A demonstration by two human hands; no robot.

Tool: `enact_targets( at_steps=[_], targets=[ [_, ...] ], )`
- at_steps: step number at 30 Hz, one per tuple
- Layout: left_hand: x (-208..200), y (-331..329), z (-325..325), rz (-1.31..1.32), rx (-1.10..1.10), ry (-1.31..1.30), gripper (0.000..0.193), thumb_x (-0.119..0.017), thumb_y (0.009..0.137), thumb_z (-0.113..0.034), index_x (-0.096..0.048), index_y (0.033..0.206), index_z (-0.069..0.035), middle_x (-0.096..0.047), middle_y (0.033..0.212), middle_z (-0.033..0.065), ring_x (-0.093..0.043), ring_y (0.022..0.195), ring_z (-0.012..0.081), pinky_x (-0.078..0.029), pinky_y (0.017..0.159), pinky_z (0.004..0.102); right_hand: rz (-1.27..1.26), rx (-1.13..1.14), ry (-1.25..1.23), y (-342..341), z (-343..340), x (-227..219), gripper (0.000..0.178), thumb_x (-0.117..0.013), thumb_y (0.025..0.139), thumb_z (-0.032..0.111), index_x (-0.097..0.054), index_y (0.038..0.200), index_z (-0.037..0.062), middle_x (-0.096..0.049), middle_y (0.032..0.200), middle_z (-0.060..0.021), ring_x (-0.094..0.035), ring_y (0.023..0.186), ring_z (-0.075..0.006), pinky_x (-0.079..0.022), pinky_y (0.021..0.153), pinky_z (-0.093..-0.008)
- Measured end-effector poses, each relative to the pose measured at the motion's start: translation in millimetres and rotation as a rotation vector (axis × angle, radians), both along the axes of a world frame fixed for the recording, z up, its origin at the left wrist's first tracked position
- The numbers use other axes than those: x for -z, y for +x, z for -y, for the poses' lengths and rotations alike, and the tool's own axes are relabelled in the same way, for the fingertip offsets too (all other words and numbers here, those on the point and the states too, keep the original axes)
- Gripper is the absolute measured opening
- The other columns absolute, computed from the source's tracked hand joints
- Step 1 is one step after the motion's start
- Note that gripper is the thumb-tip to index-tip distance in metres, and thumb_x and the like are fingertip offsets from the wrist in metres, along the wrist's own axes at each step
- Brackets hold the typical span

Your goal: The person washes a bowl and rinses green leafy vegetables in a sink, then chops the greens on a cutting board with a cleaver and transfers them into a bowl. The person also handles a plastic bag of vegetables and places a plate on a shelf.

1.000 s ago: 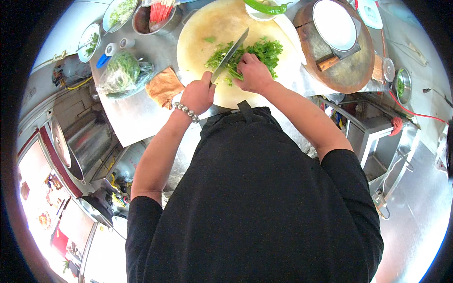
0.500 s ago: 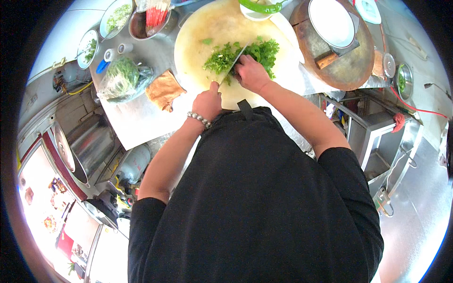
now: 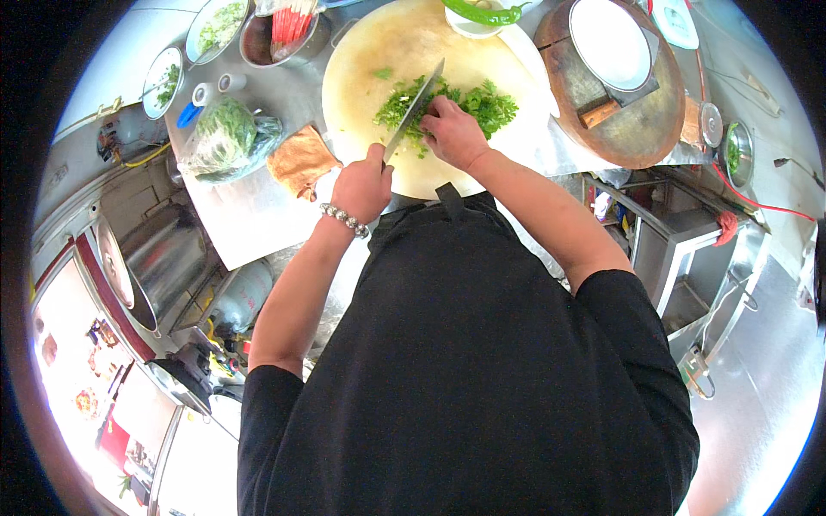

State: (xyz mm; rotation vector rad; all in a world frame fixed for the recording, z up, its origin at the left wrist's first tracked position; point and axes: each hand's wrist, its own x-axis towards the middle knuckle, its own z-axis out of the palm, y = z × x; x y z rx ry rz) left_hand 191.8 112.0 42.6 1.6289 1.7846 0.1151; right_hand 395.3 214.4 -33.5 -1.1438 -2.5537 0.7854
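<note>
Left hand (image 3: 364, 187) gripping a knife (image 3: 419, 103), right hand (image 3: 455, 139) clutching green herbs (image 3: 491, 105) on the pale round board (image 3: 357, 95).
Brown cloth (image 3: 302, 162) and bagged greens (image 3: 225, 133) lie left — a white bowl (image 3: 473, 31) bearing a green pepper (image 3: 482, 13) crowds the board's far edge.

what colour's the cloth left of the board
The cloth is orange-brown, clearest in the head view.
</note>
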Motion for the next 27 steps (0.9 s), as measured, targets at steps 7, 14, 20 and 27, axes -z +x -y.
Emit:
enact_targets(
  at_steps=[7, 14, 20, 27],
  targets=[
    [12, 15, 2, -0.079, 0.002, -0.083, 0.027, -0.058, 0.096, -0.021, -0.048, 0.113, -0.004, -0.068, 0.076, 0.0262, -0.068, 0.071, 0.046, -0.054, 0.065, 0.0566, 0.017, -0.037, 0.018, 1, -1, 2, 0.019, -0.074, 0.079, 0.021, -0.071, 0.092, 0.0068, -0.061, 0.104, -0.0093, -0.059, 0.106, -0.0307, -0.055, 0.087, -0.0426],
    [44, 10, 4, 0.038, -0.057, 0.07, 0.03, -0.059, 0.096, -0.021, -0.048, 0.118, -0.004, -0.068, 0.076, 0.0264, -0.067, 0.07, 0.047, -0.052, 0.063, 0.0573, 0.355, -0.171, 0.127, -2, -2, -30, 0.014, -0.065, 0.08, 0.018, -0.076, 0.084, 0.0118, -0.068, 0.1, -0.0047, -0.06, 0.106, -0.0246, -0.044, 0.096, -0.0404],
    [-17, 16, -14, -0.05, 0.023, -0.054, 0.024, -0.056, 0.097, -0.022, -0.048, 0.111, -0.004, -0.067, 0.074, 0.0259, -0.068, 0.073, 0.0467, -0.053, 0.066, 0.0578, 0.279, -0.27, 0.131, 8, -19, -12, 0.015, -0.063, 0.078, 0.013, -0.077, 0.085, 0.0142, -0.068, 0.101, -0.0057, -0.062, 0.105, -0.0266, -0.047, 0.094, -0.0411],
    [47, 18, 11, 0.018, -0.064, 0.016, 0.028, -0.057, 0.097, -0.02, -0.047, 0.118, -0.004, -0.068, 0.076, 0.0265, -0.068, 0.071, 0.047, -0.054, 0.064, 0.0566, 0.014, -0.145, -0.055, 17, -19, 10, 0.014, -0.064, 0.08, 0.01, -0.074, 0.089, 0.0086, -0.064, 0.102, -0.0123, -0.064, 0.102, -0.0353, -0.054, 0.087, -0.0455]
  ],
)
